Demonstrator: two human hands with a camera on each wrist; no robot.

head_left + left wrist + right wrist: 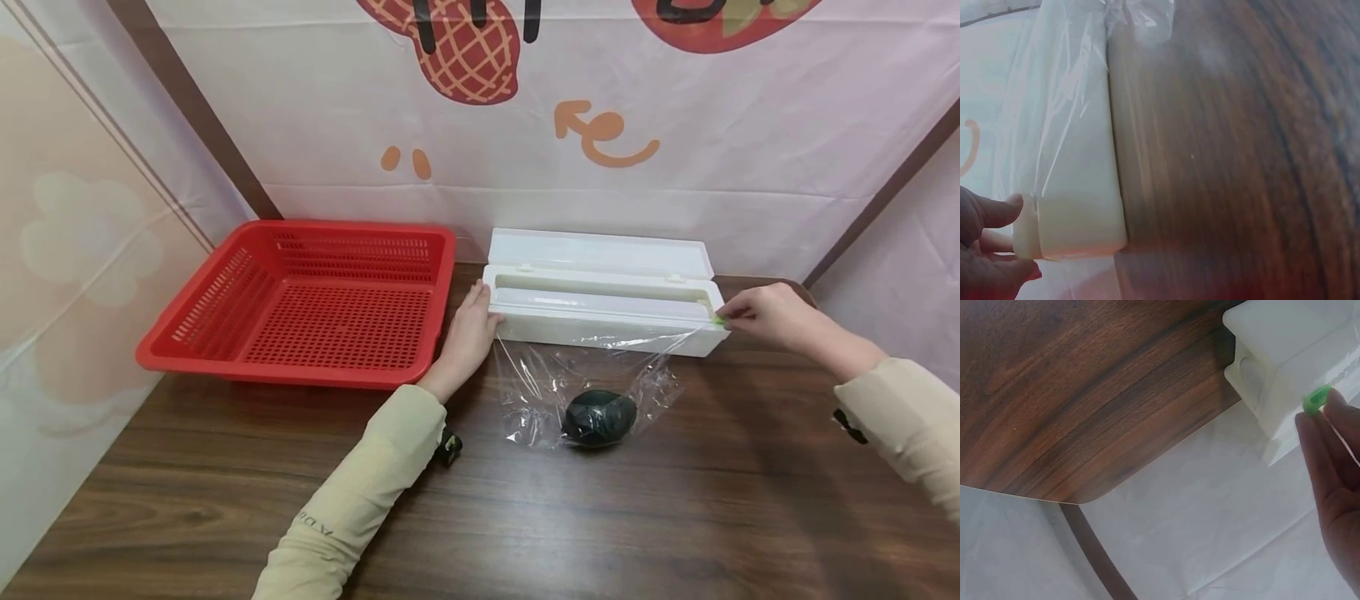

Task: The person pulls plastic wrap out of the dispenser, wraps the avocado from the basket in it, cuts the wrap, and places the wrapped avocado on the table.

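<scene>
A white cling film dispenser [615, 330] lies lengthwise near the back of the table, its lid [600, 252] raised and a film roll inside. My left hand [468, 333] holds its left end; in the left wrist view, thumb and fingers lie about that end. At the dispenser's right end, my right hand [772, 315] pinches a small green slide cutter [1317, 399] between thumb and fingertips. Clear cling film [536, 387] stretches from the dispenser towards me and lies over a dark, oval, avocado-like thing [600, 418] on the table.
A red perforated plastic basket [300, 372] stands at the left, close beside my left hand. The wooden table [570, 525] meets a printed cloth backdrop [315, 125] behind the dispenser. The table's rounded corner shows in the right wrist view.
</scene>
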